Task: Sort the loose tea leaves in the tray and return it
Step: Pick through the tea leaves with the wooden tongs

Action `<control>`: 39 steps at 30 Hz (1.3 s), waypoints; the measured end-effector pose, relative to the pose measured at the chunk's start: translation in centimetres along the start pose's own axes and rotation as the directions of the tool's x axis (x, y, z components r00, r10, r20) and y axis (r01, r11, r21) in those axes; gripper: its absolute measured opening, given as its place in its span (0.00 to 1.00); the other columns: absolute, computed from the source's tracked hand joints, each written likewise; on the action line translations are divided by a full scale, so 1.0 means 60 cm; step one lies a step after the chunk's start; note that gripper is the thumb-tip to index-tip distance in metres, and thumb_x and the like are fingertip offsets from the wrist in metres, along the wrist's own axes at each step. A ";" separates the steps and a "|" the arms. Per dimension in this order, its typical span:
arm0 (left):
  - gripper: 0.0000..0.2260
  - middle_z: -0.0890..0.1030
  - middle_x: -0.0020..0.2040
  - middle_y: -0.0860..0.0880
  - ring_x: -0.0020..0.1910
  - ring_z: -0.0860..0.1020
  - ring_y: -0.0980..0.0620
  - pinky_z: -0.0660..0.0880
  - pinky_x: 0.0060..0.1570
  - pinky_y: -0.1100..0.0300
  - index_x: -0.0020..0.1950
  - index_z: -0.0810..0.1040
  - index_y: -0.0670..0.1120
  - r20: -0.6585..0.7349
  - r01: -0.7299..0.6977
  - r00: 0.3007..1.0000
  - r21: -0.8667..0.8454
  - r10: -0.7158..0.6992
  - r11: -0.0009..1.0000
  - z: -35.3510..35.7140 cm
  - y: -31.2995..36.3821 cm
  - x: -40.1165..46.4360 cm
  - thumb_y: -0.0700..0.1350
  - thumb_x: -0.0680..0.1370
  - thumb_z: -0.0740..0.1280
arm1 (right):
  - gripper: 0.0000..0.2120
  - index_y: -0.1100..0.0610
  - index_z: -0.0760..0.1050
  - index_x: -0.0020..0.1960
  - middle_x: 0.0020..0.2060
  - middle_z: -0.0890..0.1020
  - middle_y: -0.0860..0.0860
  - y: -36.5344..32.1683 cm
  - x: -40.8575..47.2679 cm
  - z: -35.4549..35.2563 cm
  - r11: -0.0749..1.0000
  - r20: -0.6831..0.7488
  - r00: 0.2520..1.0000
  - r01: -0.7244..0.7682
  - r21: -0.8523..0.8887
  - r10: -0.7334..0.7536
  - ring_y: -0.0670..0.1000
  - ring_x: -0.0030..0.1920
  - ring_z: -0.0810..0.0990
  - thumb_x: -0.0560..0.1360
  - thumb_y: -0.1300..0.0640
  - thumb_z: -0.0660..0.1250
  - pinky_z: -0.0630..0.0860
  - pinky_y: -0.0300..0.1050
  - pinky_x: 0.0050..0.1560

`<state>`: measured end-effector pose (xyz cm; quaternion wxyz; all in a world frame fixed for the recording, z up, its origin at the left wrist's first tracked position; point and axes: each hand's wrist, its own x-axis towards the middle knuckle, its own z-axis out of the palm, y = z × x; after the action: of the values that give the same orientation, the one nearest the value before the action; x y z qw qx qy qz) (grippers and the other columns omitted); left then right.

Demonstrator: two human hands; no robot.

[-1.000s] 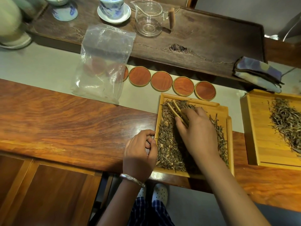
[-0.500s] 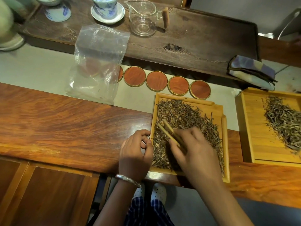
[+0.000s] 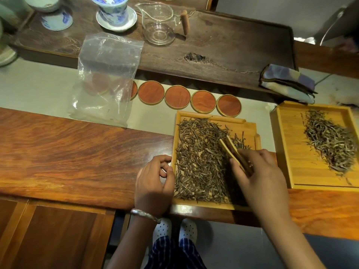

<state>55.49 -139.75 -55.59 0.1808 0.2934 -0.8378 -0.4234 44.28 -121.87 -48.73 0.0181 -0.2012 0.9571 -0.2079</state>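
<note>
A bamboo tray [image 3: 209, 115] lies on the wooden counter, covered with loose dark tea leaves [image 3: 198, 162]. My right hand [image 3: 260, 175] is shut on bamboo tweezers [image 3: 233, 152], whose tips rest in the leaves near the tray's right side. My left hand [image 3: 153, 183] rests curled at the tray's left edge, thumb against the rim, holding nothing that I can see. A second bamboo tray [image 3: 285, 152] to the right carries a smaller pile of tea leaves [image 3: 330, 142].
A clear plastic bag [image 3: 104, 78] lies at the back left. Several round wooden coasters [image 3: 177, 97] line up behind the tray. A dark tea board [image 3: 223, 55] holds a glass pitcher [image 3: 158, 22] and porcelain cups [image 3: 114, 12]. A folded cloth [image 3: 287, 82] lies at the right.
My right hand has drawn the tweezers from the tray's far left toward its right side and nearer to me. The left hand has stayed at the tray's left edge.
</note>
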 end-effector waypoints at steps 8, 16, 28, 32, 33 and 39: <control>0.10 0.73 0.31 0.61 0.36 0.74 0.60 0.67 0.36 0.60 0.49 0.73 0.56 0.005 0.008 1.000 -0.008 -0.008 1.000 0.000 0.001 0.000 0.43 0.72 0.63 | 0.13 0.57 0.77 0.56 0.47 0.77 0.55 0.018 -0.002 0.017 0.998 -0.037 0.998 -0.054 -0.023 0.053 0.58 0.41 0.79 0.74 0.53 0.69 0.73 0.44 0.35; 0.11 0.74 0.32 0.61 0.38 0.75 0.62 0.66 0.37 0.58 0.49 0.72 0.58 0.010 0.038 0.999 0.010 -0.038 0.999 0.001 0.001 -0.002 0.44 0.71 0.63 | 0.14 0.55 0.76 0.58 0.49 0.76 0.52 0.008 -0.007 0.022 0.998 0.044 0.997 -0.067 -0.011 0.068 0.54 0.43 0.78 0.75 0.51 0.67 0.74 0.45 0.37; 0.09 0.74 0.33 0.60 0.40 0.74 0.64 0.68 0.37 0.56 0.49 0.71 0.60 -0.009 0.034 0.999 0.039 -0.034 0.999 0.006 -0.007 -0.003 0.48 0.71 0.62 | 0.15 0.55 0.74 0.60 0.53 0.75 0.53 -0.007 0.029 0.031 0.998 0.037 0.997 -0.069 -0.017 0.069 0.54 0.45 0.78 0.77 0.49 0.64 0.73 0.45 0.38; 0.09 0.74 0.33 0.60 0.41 0.74 0.65 0.68 0.38 0.56 0.49 0.71 0.60 -0.005 0.031 1.000 0.053 -0.031 0.998 0.007 -0.011 -0.002 0.49 0.71 0.61 | 0.14 0.56 0.75 0.59 0.50 0.76 0.54 0.000 0.036 0.030 0.996 -0.029 0.996 -0.086 -0.007 0.086 0.55 0.45 0.78 0.76 0.50 0.65 0.71 0.43 0.37; 0.09 0.74 0.33 0.60 0.41 0.74 0.65 0.68 0.38 0.56 0.49 0.71 0.60 -0.005 0.031 1.000 0.054 -0.030 0.998 0.007 -0.010 -0.002 0.49 0.71 0.60 | 0.14 0.56 0.75 0.59 0.50 0.76 0.54 0.001 0.037 0.031 0.995 -0.025 0.995 -0.096 -0.009 0.096 0.55 0.45 0.78 0.76 0.50 0.65 0.70 0.42 0.38; 0.10 0.74 0.35 0.61 0.43 0.73 0.68 0.67 0.37 0.57 0.50 0.70 0.61 -0.005 0.023 1.000 0.058 -0.023 0.998 0.007 -0.009 -0.003 0.48 0.72 0.61 | 0.14 0.54 0.75 0.59 0.51 0.76 0.52 -0.005 0.029 0.024 0.998 0.027 0.998 -0.056 -0.019 0.057 0.54 0.45 0.78 0.77 0.49 0.64 0.70 0.43 0.36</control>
<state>55.58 -139.64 -56.25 0.1692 0.3092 -0.8459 -0.4002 42.93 -123.35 -49.85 0.0354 -0.1770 0.9639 -0.1957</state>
